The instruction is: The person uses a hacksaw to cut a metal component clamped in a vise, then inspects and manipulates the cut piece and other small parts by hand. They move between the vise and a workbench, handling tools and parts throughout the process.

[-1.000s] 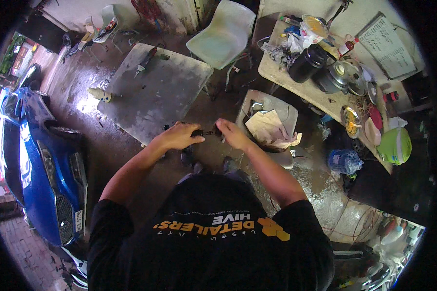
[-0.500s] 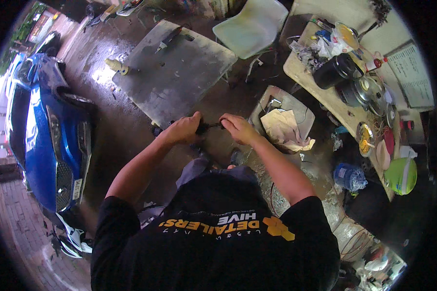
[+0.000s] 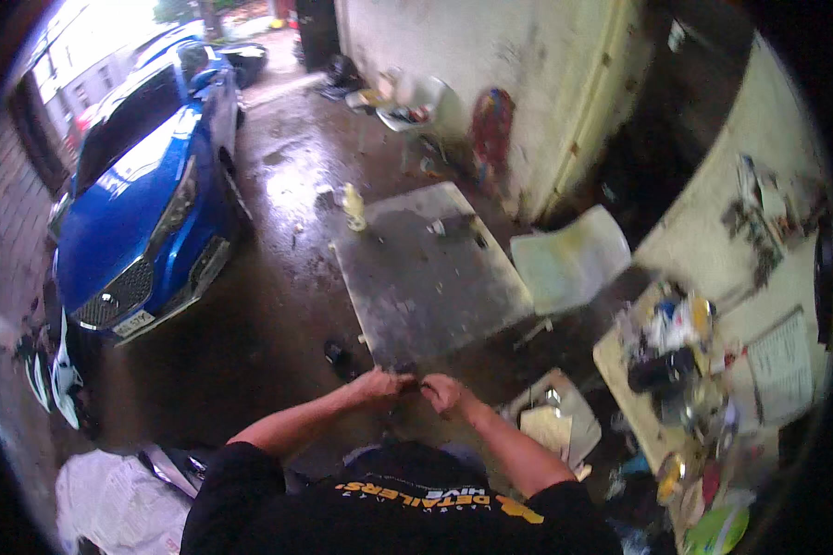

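Both hands meet in front of me, close to the near edge of the grey-topped table (image 3: 426, 277). My left hand (image 3: 386, 381) is closed, fingers curled round something small and dark whose kind I cannot make out. My right hand (image 3: 444, 394) is closed as well, its fingertips pinched at the dark thing just beside the left. Most of that thing is hidden by the fingers and blur. On the table stand a pale yellow bottle (image 3: 354, 209) at the far left and a small tool or tube (image 3: 449, 225) near the far edge.
A blue car (image 3: 148, 213) is parked on the left. To the right of the table is a white plastic chair (image 3: 572, 259). A low stool (image 3: 578, 421) bears a yellowish cloth (image 3: 546, 433). The cluttered bench (image 3: 611, 356) runs along the right wall. A white bag (image 3: 111, 499) lies lower left.
The view has tilted up and swung, so the table, car and far wall show more fully. My hands have come closer together; the dark thing between them shows less.
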`<action>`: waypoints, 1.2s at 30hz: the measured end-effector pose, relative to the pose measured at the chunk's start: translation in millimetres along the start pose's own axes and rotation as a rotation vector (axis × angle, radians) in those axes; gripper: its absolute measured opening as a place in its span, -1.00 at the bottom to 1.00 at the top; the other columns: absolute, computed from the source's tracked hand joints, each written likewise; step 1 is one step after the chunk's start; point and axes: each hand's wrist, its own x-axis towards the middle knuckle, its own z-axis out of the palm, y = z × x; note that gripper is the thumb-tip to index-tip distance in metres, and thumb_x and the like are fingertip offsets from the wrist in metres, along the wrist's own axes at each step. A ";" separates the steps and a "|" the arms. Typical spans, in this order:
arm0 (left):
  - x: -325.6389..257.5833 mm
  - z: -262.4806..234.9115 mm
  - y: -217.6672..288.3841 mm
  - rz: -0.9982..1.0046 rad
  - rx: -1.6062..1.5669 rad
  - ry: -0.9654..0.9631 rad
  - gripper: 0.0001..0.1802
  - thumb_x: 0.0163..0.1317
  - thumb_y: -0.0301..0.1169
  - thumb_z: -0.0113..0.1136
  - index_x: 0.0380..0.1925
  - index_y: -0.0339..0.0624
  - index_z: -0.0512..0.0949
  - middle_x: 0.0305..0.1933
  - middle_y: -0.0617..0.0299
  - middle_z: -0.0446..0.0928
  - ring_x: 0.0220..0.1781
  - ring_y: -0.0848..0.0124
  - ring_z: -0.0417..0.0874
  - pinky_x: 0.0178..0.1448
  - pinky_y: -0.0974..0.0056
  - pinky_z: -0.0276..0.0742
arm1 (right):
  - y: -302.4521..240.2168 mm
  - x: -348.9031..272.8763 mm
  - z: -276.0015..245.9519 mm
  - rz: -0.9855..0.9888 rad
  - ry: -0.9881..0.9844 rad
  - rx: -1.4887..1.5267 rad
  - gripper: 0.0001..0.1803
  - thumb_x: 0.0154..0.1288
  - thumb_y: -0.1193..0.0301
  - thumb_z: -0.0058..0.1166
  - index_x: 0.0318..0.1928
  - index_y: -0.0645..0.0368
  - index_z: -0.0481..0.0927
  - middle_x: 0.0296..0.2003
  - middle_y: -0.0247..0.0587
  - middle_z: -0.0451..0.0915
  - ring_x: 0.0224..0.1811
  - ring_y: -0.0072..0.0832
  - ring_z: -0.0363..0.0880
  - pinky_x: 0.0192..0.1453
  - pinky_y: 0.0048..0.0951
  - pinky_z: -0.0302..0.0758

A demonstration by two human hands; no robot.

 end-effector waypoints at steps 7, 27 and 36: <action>-23.0 -47.9 7.5 -0.527 -0.302 -0.316 -0.59 0.49 -0.09 0.04 0.22 -0.01 0.48 -0.02 -0.07 0.72 0.04 -0.05 0.76 0.17 -0.24 0.47 | -22.8 53.5 3.9 -0.008 -0.317 -0.099 -0.71 0.57 0.25 -0.04 -0.12 0.23 0.56 -0.20 0.15 0.59 -0.06 0.16 0.57 0.03 0.04 0.50; -133.3 -202.3 -134.8 -1.170 -0.268 -0.219 -0.32 0.01 -0.36 0.51 0.09 -0.34 0.37 0.03 -0.29 0.66 0.18 -0.25 0.67 0.08 -0.16 0.65 | -36.3 344.8 109.7 -0.191 -0.344 0.231 -0.71 0.58 0.23 0.01 -0.12 0.22 0.60 -0.23 0.03 0.62 -0.15 -0.08 0.61 0.00 -0.15 0.54; -250.8 -320.2 -277.7 -1.179 -0.223 0.066 -0.46 0.18 -0.32 0.42 0.16 -0.22 0.56 0.24 -0.21 0.52 0.26 -0.17 0.59 0.32 -0.03 0.56 | -113.6 524.1 218.7 0.210 -0.322 0.860 -0.63 0.53 0.26 0.16 0.16 0.27 0.62 -0.03 -0.27 0.70 -0.05 -0.52 0.65 0.02 -0.42 0.56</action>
